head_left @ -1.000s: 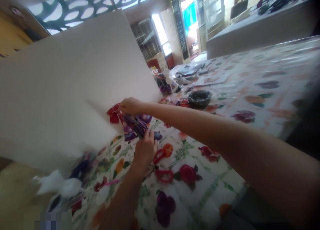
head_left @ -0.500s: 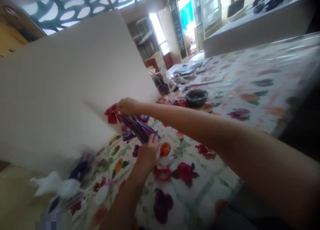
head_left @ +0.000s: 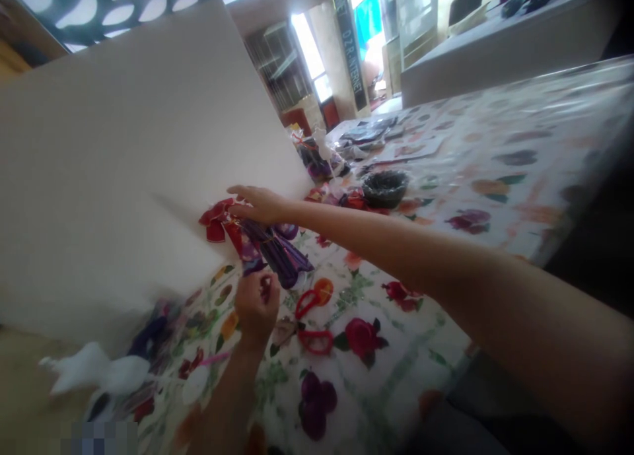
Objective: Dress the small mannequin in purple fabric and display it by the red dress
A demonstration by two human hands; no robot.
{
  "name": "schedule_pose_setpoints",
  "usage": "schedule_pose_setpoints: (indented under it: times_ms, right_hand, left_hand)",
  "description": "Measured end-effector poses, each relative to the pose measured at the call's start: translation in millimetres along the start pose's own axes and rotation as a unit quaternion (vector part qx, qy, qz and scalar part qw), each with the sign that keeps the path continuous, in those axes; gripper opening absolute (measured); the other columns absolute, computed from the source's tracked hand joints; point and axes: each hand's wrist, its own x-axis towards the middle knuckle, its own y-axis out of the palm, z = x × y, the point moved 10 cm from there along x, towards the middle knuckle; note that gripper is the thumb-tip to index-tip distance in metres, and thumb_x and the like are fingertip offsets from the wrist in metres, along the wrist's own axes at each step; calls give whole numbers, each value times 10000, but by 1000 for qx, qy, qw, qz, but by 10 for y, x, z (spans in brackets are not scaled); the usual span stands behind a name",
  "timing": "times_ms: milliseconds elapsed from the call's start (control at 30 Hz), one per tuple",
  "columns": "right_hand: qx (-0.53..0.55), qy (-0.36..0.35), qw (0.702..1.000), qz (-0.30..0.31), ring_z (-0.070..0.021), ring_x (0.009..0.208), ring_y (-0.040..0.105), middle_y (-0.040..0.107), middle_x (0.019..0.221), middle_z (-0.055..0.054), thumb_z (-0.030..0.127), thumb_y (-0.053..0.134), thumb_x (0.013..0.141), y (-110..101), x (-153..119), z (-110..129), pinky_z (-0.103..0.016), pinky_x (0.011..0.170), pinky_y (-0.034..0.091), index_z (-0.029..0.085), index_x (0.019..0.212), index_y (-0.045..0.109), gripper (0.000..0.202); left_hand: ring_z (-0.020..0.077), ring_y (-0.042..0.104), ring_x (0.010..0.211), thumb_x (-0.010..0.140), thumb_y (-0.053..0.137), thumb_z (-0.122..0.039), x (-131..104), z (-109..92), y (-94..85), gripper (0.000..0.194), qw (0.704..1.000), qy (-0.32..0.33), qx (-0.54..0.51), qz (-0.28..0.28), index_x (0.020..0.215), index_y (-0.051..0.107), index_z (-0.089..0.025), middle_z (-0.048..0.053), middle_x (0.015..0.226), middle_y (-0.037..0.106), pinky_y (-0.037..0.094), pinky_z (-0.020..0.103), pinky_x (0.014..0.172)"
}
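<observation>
A purple pleated bundle (head_left: 284,260), bound around with thin gold lines, lies slanting on the tablecloth. Joined to its upper left or just beside it is a red bow (head_left: 216,221), near the white wall. My right hand (head_left: 257,205) lies over the bundle's upper end, with index finger and thumb stretched apart toward the bow. Below the bundle's left side, my left hand (head_left: 256,302) has its fingers curled; whatever they may hold is hidden. Red-handled scissors (head_left: 316,339) rest on the cloth right of my left hand, blades partly hidden.
The fruit-patterned tablecloth (head_left: 411,349) covers the table. A black bowl (head_left: 385,187) stands beyond my right forearm. Dark wrapped items (head_left: 317,158) are by the end of the white panel (head_left: 129,138). At lower left lies a white balloon-like shape (head_left: 99,369).
My left hand has left the bundle's lower end and moved left and down, curling its fingers and uncovering the scissors' handles. My right hand's fingers have spread near the bow.
</observation>
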Motion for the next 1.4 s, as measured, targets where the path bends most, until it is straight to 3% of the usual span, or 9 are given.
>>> schedule_pose_setpoints:
  times_ms: [67,133,300,400,500,600,700,1067,1400]
  right_hand:
    - [23,-16,1000,-12,-228,1160,566,574,1328,-181,417,545,961,-23,-45,-33,-347,1023,403,97,1439,415,589]
    - [50,-27,998,-25,-233,1175,555,560,1335,-177,455,568,941,-50,-89,-69,-361,1038,402,114,1435,421,618]
    - [134,-35,984,-112,-238,1239,507,523,1373,-163,453,580,921,-189,-383,-264,-398,1046,411,156,1375,464,555]
    - [194,28,960,-198,-197,1173,534,548,1304,-133,330,505,947,-210,-753,-652,-340,955,462,156,1273,506,370]
    - [202,170,953,-151,-166,969,573,629,1043,-83,116,482,873,123,-1122,-1172,-322,891,454,129,1032,587,191]
    - [235,191,952,-48,-139,721,568,620,745,-11,64,577,755,505,-1360,-1359,-285,729,468,135,801,606,89]
    - [286,181,941,21,-120,684,570,634,733,11,101,619,749,742,-1474,-1338,-250,673,463,143,828,618,89]
    - [430,173,885,45,-74,587,451,549,634,59,235,753,680,1039,-1351,-1305,-199,549,344,140,746,612,183]
    - [611,264,745,54,-113,614,601,653,723,13,172,637,678,1210,-1442,-1387,-224,615,496,169,864,580,194]
  left_hand:
    - [223,581,880,836,659,-285,82,-58,-325,212,993,13,6,-114,1014,590,-192,72,927,619,468,366,839]
    - [219,567,883,806,690,-263,166,-154,-525,338,984,28,18,-176,1110,572,-176,76,963,597,470,386,858]
    - [246,560,948,771,720,-272,354,-387,-732,446,972,74,67,-211,1169,543,-173,96,1026,581,473,423,881]
    - [316,509,1155,756,740,-308,558,-388,-835,593,973,58,68,-212,1279,490,-187,144,1213,545,448,480,960]
    - [300,522,1179,813,698,-362,897,-286,-784,507,986,20,26,-161,1260,517,-204,138,1257,544,450,465,985]
    - [245,603,1036,859,643,-383,1196,-181,-527,320,998,-1,-13,-57,1121,619,-201,95,1108,632,480,421,958]
    - [184,636,887,883,601,-382,1321,-66,-350,261,999,-28,-42,-11,1070,648,-207,52,1003,667,518,363,878]
    - [134,656,756,850,616,-245,1387,41,-356,119,997,-45,-53,-33,951,662,-199,19,888,695,528,280,747]
    - [129,647,735,847,603,-211,1387,98,-340,107,996,-33,-60,-49,943,651,-202,13,872,695,521,271,729]
